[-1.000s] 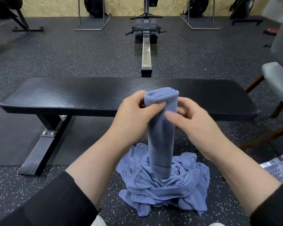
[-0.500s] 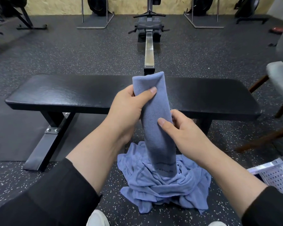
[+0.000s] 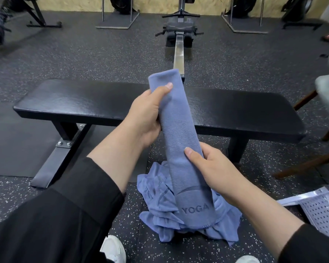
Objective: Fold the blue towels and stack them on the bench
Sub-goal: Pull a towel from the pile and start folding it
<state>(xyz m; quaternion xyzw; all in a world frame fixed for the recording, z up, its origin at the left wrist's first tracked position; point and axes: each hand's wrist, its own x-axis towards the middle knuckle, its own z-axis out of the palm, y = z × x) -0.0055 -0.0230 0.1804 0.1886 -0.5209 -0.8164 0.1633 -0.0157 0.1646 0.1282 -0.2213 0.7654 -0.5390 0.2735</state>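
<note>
A long, narrow folded blue towel (image 3: pixel 179 130) marked YOGA hangs in the air in front of the black bench (image 3: pixel 84 103). My left hand (image 3: pixel 146 114) grips it near the top, thumb across the front. Lower down, my right hand (image 3: pixel 207 164) pinches its right edge with thumb on the front. Beneath it, a crumpled heap of blue towels (image 3: pixel 160 209) lies on the floor before the bench. The bench top holds nothing.
A rowing machine (image 3: pixel 179 40) stretches away behind the bench. A grey chair with wooden legs (image 3: pixel 327 103) stands at the right. A perforated white sheet in plastic (image 3: pixel 323 207) lies on the floor at the lower right. My white shoes (image 3: pixel 114 249) show at the bottom.
The towel has been drawn out longer and raised, its top now above the bench's far edge. My right hand slid down the towel while the left stayed near the top.
</note>
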